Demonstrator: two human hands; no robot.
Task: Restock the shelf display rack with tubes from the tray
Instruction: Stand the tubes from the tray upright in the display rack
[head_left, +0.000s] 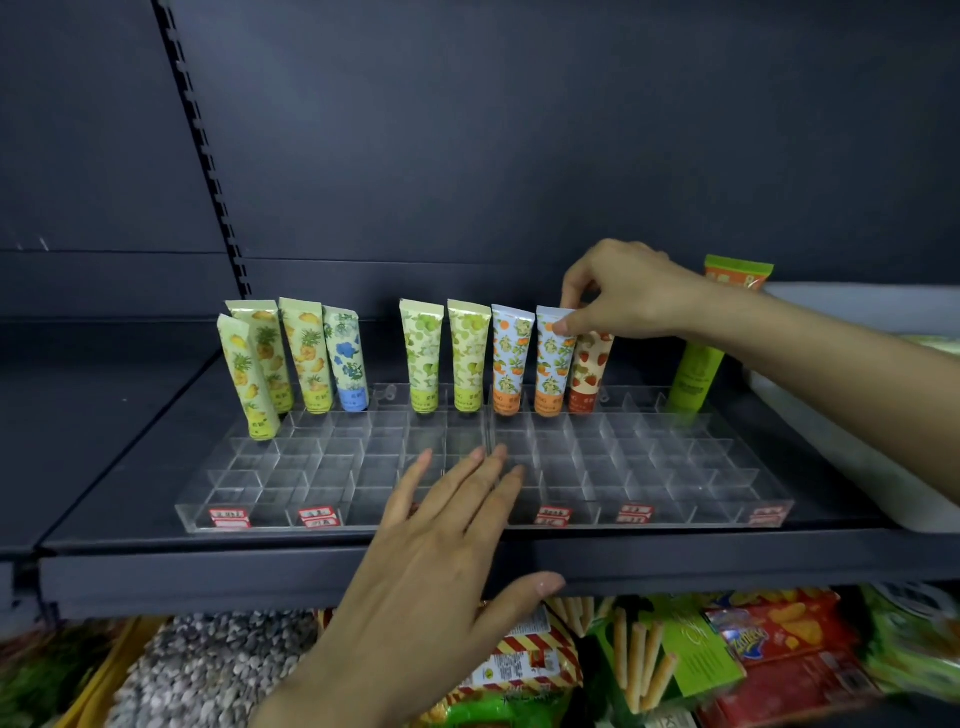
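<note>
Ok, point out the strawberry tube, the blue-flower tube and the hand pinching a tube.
strawberry tube (591, 371), head view, middle of its printed body.
blue-flower tube (347, 358), head view, middle of its body.
right hand (628, 291), head view, back of the hand, pinching the top of an orange-print tube (553, 369).

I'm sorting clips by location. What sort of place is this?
Most likely a shop aisle: a dark metal shelf carries a clear display rack with red price labels, tubes stand in its back row, and packaged snacks fill the shelf below.
</note>
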